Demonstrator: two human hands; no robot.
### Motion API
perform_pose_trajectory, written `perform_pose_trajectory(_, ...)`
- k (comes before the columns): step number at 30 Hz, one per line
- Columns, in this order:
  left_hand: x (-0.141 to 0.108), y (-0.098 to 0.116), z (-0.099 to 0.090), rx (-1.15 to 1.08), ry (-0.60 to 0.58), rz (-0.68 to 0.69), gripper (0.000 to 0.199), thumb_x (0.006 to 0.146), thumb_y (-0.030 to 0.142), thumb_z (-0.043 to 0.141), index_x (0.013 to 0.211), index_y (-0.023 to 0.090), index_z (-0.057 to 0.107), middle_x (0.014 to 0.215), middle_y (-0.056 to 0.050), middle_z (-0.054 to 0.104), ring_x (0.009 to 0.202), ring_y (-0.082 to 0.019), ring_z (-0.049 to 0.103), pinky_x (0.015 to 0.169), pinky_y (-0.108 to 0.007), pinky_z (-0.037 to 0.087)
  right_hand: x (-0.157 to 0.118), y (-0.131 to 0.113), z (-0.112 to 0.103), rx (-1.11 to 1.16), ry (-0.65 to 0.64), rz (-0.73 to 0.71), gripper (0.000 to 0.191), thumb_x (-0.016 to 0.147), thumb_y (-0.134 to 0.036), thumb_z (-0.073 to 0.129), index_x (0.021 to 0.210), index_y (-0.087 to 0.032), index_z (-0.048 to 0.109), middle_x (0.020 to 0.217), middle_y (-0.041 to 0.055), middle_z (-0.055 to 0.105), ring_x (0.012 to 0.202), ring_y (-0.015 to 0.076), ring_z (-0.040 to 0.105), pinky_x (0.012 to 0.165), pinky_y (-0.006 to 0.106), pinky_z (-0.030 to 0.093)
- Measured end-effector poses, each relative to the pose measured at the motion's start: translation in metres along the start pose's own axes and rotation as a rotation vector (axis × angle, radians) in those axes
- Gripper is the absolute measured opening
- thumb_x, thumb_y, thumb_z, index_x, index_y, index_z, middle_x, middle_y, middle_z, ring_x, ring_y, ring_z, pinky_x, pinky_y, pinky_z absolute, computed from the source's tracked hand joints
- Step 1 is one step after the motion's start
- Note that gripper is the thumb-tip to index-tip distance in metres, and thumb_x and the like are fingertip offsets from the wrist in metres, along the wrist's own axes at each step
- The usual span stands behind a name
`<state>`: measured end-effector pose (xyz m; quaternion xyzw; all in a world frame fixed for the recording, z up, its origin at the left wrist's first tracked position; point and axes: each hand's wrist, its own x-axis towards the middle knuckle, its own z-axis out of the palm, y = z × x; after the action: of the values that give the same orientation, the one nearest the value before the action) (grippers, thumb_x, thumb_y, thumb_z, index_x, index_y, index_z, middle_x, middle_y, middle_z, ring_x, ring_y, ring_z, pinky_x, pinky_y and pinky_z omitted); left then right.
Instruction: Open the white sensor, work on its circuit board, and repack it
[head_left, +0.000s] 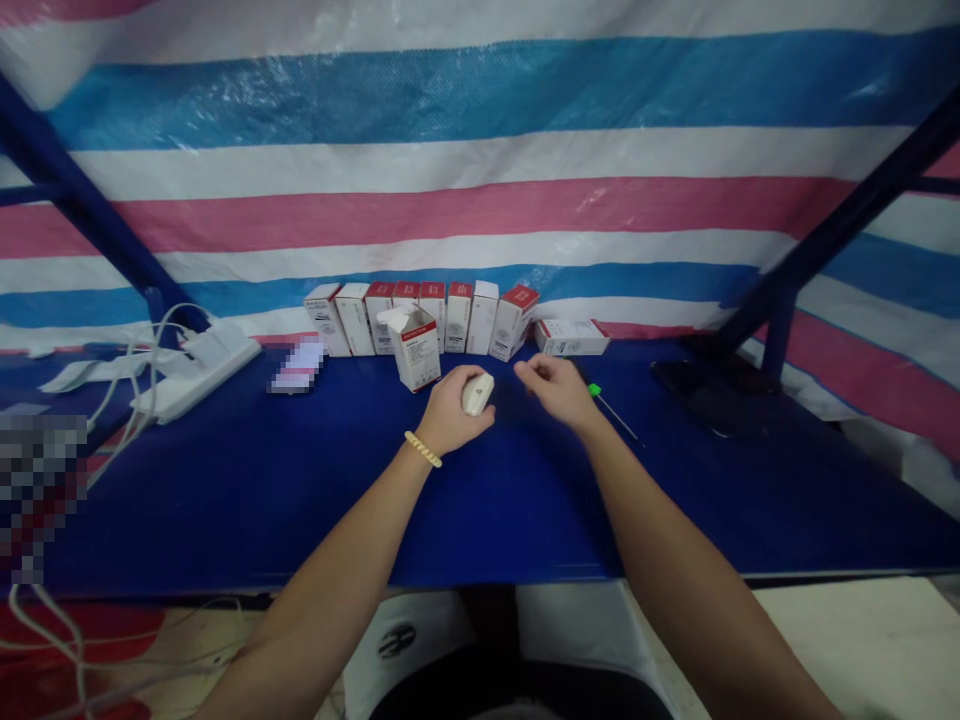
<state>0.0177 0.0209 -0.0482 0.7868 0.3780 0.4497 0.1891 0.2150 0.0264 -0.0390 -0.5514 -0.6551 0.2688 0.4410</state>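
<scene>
My left hand (454, 408), a beaded yellow bracelet on its wrist, is closed around a small off-white plastic device (478, 395) with a dark mark on its end. To its right and a little apart, my right hand (553, 385) has its fingers curled together over the table; whatever is in them, if anything, is too small to see. A thin screwdriver (616, 417) with a green part lies just right of that hand. Behind my left hand stands a white and red carton (418, 357) with its top flaps open.
A row of upright white and red cartons (458, 318) lines the back, with another carton (572, 337) lying on its side. A white power strip (196, 370) with cables is left, near a blurred-out phone-like item (298, 364). Dark flat objects (705, 398) lie right on the blue table (300, 500).
</scene>
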Motion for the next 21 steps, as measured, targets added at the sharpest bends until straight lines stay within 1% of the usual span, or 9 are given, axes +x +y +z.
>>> perform_pose_trajectory(2, 0.001, -0.004, -0.002, 0.050, 0.014, -0.012, 0.043, 0.063, 0.014, 0.067, 0.103, 0.018, 0.053, 0.097, -0.004, 0.062, 0.089, -0.021, 0.061, 0.083, -0.038, 0.051, 0.006, 0.012, -0.020, -0.269, 0.203, 0.132, 0.030, 0.076, -0.047, 0.060, 0.072, -0.018, 0.060, 0.069, 0.0039, 0.063, 0.068, 0.0164, 0.059, 0.068, 0.031, 0.045)
perform_pose_trajectory(3, 0.001, -0.005, -0.002, 0.076, 0.015, -0.013, 0.045, 0.063, 0.014, 0.067, 0.105, 0.018, 0.052, 0.098, -0.005, 0.061, 0.090, -0.022, 0.061, 0.084, -0.039, 0.050, 0.008, 0.020, -0.030, -0.403, 0.254, 0.236, 0.026, 0.075, -0.043, 0.062, 0.080, -0.017, 0.063, 0.076, 0.0062, 0.066, 0.076, 0.0195, 0.061, 0.073, 0.033, 0.046)
perform_pose_trajectory(5, 0.001, -0.009, -0.002, 0.115, 0.010, -0.017, 0.049, 0.063, 0.014, 0.067, 0.109, 0.017, 0.050, 0.104, -0.008, 0.059, 0.095, -0.024, 0.060, 0.087, -0.042, 0.049, 0.012, 0.035, -0.047, -0.591, 0.232, 0.404, 0.038, 0.072, -0.041, 0.065, 0.099, -0.015, 0.065, 0.093, 0.0121, 0.068, 0.092, 0.0257, 0.063, 0.080, 0.037, 0.047)
perform_pose_trajectory(7, 0.001, -0.011, -0.001, 0.129, 0.003, -0.028, 0.053, 0.064, 0.016, 0.067, 0.113, 0.017, 0.048, 0.109, -0.010, 0.057, 0.101, -0.026, 0.058, 0.091, -0.045, 0.048, 0.012, 0.047, -0.055, -0.677, 0.154, 0.496, 0.049, 0.070, -0.044, 0.068, 0.107, -0.013, 0.064, 0.103, 0.0166, 0.067, 0.100, 0.0299, 0.063, 0.083, 0.039, 0.048)
perform_pose_trajectory(9, 0.001, -0.011, -0.001, 0.120, 0.004, -0.048, 0.059, 0.063, 0.016, 0.067, 0.117, 0.016, 0.044, 0.113, -0.012, 0.055, 0.106, -0.028, 0.057, 0.094, -0.048, 0.046, 0.012, 0.054, -0.056, -0.686, 0.111, 0.542, 0.045, 0.068, -0.040, 0.069, 0.104, -0.012, 0.067, 0.103, 0.0187, 0.068, 0.100, 0.0317, 0.063, 0.083, 0.041, 0.048)
perform_pose_trajectory(14, 0.000, -0.013, 0.000, 0.058, -0.007, -0.087, 0.077, 0.062, 0.015, 0.066, 0.129, 0.015, 0.030, 0.111, -0.012, 0.052, 0.102, -0.027, 0.057, 0.093, -0.048, 0.046, 0.013, 0.052, -0.050, -0.620, 0.157, 0.574, 0.026, 0.071, -0.033, 0.066, 0.090, -0.016, 0.070, 0.089, 0.0152, 0.070, 0.092, 0.0298, 0.066, 0.077, 0.039, 0.050)
perform_pose_trajectory(16, 0.000, -0.014, 0.000, 0.045, -0.024, -0.083, 0.081, 0.063, 0.015, 0.065, 0.133, 0.015, 0.025, 0.110, -0.012, 0.051, 0.100, -0.026, 0.057, 0.093, -0.049, 0.047, 0.014, 0.046, -0.049, -0.450, 0.204, 0.479, 0.023, 0.072, -0.035, 0.065, 0.083, -0.016, 0.069, 0.080, 0.0102, 0.069, 0.084, 0.0246, 0.066, 0.072, 0.034, 0.050)
perform_pose_trajectory(19, -0.001, -0.017, 0.000, 0.078, -0.039, -0.064, 0.081, 0.066, 0.017, 0.065, 0.136, 0.016, 0.025, 0.116, -0.014, 0.049, 0.110, -0.029, 0.053, 0.097, -0.051, 0.043, 0.013, 0.032, -0.047, 0.125, 0.295, 0.226, 0.025, 0.071, -0.040, 0.066, 0.079, -0.016, 0.062, 0.066, 0.0027, 0.062, 0.059, 0.0144, 0.059, 0.054, 0.028, 0.045)
perform_pose_trajectory(21, 0.000, -0.017, 0.001, 0.131, -0.043, -0.060, 0.075, 0.070, 0.021, 0.064, 0.136, 0.016, 0.029, 0.121, -0.015, 0.047, 0.118, -0.031, 0.049, 0.102, -0.052, 0.039, 0.012, 0.021, -0.044, 0.477, 0.318, 0.098, 0.032, 0.067, -0.040, 0.070, 0.086, -0.019, 0.054, 0.060, -0.0029, 0.057, 0.048, 0.0106, 0.053, 0.044, 0.025, 0.040)
